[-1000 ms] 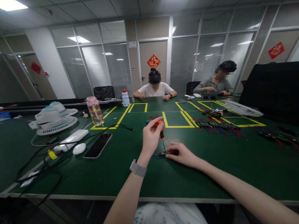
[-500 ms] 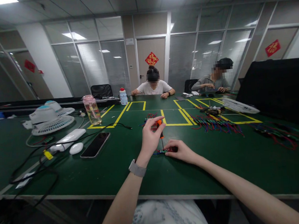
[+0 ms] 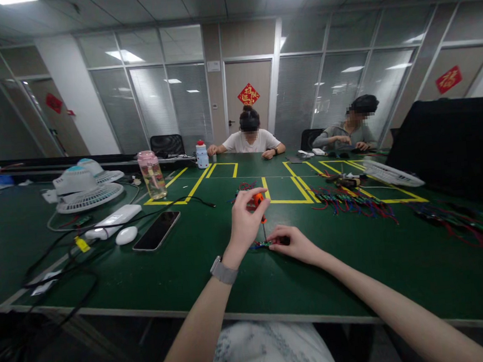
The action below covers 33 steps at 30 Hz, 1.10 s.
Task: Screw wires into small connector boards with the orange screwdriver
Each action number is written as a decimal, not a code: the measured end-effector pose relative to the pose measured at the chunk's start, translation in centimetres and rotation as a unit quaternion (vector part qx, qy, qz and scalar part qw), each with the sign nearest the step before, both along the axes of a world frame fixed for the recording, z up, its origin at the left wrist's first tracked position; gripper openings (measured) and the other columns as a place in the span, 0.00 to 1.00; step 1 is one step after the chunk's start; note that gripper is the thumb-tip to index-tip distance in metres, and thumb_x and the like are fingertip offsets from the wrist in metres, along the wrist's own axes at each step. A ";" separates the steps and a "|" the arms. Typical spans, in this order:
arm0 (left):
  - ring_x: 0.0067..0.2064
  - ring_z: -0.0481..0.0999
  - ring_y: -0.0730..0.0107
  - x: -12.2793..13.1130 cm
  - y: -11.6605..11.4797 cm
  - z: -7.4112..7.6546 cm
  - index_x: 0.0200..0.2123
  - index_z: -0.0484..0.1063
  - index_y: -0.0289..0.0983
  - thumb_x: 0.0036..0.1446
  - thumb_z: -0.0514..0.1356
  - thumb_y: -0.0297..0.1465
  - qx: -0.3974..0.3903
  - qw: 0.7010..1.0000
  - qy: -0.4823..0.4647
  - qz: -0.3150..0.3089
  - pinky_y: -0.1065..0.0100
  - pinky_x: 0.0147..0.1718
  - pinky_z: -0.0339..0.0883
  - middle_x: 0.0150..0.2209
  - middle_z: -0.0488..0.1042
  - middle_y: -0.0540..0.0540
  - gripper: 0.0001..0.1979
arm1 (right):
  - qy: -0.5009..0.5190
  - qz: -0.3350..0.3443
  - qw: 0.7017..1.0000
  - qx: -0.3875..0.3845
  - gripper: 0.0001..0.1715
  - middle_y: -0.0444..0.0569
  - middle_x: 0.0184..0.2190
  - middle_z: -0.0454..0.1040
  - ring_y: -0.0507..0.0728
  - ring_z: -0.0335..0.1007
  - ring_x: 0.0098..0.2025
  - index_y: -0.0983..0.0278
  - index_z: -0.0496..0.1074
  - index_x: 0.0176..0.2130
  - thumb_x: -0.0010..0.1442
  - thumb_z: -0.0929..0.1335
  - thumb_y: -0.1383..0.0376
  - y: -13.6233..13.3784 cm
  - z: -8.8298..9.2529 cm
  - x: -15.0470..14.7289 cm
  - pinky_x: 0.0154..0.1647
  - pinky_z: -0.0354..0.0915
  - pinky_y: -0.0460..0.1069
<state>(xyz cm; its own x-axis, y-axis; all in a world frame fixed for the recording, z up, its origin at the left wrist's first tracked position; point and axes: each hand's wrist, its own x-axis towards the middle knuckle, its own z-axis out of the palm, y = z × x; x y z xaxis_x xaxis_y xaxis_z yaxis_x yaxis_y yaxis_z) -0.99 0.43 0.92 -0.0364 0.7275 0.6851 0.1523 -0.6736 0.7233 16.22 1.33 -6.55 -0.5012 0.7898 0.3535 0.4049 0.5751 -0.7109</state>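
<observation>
My left hand (image 3: 245,217), with a watch on its wrist, is closed round the handle of an orange and black screwdriver (image 3: 258,200). The screwdriver stands nearly upright, its tip down at a small green circuit board (image 3: 265,244) with thin wires. My right hand (image 3: 292,245) pinches the board's right end and holds it on the green table (image 3: 182,280). The fingers hide part of the board. Just beyond my left hand lies a small bunch of wired boards (image 3: 245,187), partly covered by the hand.
Wired circuit boards (image 3: 352,201) lie in a heap to the right, near a black screen (image 3: 464,146). On the left are a phone (image 3: 157,231), a white case (image 3: 126,235), a black cable (image 3: 91,234), a fan (image 3: 88,198) and a bottle (image 3: 152,175). Two people sit opposite.
The whole view has shifted slightly, so things appear a little further right. Both hands keep their hold on the screwdriver and the circuit board.
</observation>
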 end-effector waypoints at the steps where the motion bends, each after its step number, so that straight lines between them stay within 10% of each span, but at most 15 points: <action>1: 0.42 0.74 0.69 -0.1 0.0 0.0 0.42 0.76 0.39 0.55 0.63 0.32 0.004 1.000 0.004 0.015 0.72 0.38 0.69 0.41 0.72 0.45 0.11 | 0.000 0.000 1.000 0.001 0.12 0.49 0.30 0.71 0.53 0.67 0.31 0.66 0.79 0.37 0.55 0.71 0.61 0.1 -0.1 0.0 0.33 0.63 0.48; 9: 0.41 0.77 0.68 0.3 0.1 0.2 0.50 0.72 0.37 0.62 0.54 0.32 -0.058 0.991 -0.074 -0.094 0.68 0.41 0.70 0.44 0.77 0.42 0.15 | 0.000 0.006 1.000 0.000 0.13 0.50 0.30 0.72 0.54 0.67 0.31 0.66 0.79 0.37 0.57 0.69 0.60 0.0 0.2 0.0 0.33 0.64 0.48; 15: 0.41 0.73 0.70 0.2 -0.2 0.0 0.43 0.77 0.40 0.58 0.60 0.33 0.011 1.000 -0.005 0.005 0.72 0.39 0.69 0.42 0.71 0.45 0.11 | 0.003 0.007 1.000 -0.001 0.13 0.50 0.31 0.72 0.54 0.68 0.31 0.66 0.79 0.37 0.57 0.70 0.60 0.0 0.2 0.0 0.35 0.65 0.49; 23: 0.42 0.76 0.68 0.5 -0.1 0.0 0.54 0.70 0.37 0.63 0.52 0.30 -0.047 0.994 -0.044 -0.088 0.68 0.40 0.70 0.46 0.76 0.41 0.17 | 0.011 0.020 0.999 -0.027 0.14 0.49 0.31 0.73 0.54 0.68 0.32 0.66 0.79 0.38 0.54 0.72 0.60 0.2 0.3 0.3 0.36 0.65 0.49; 29: 0.43 0.73 0.69 0.3 -0.3 -0.1 0.46 0.76 0.41 0.59 0.59 0.32 0.022 1.000 0.010 0.011 0.71 0.39 0.69 0.43 0.71 0.44 0.12 | 0.009 0.003 0.999 -0.040 0.14 0.49 0.29 0.75 0.54 0.68 0.30 0.67 0.79 0.36 0.55 0.71 0.58 0.3 0.3 0.4 0.33 0.64 0.48; 33: 0.50 0.72 0.67 0.3 0.1 -0.2 0.52 0.72 0.42 0.62 0.54 0.31 0.011 0.999 -0.004 -0.033 0.69 0.45 0.68 0.50 0.70 0.43 0.16 | 0.012 0.007 0.999 -0.032 0.15 0.49 0.30 0.75 0.54 0.69 0.30 0.66 0.79 0.37 0.55 0.71 0.57 0.4 0.2 0.5 0.33 0.65 0.48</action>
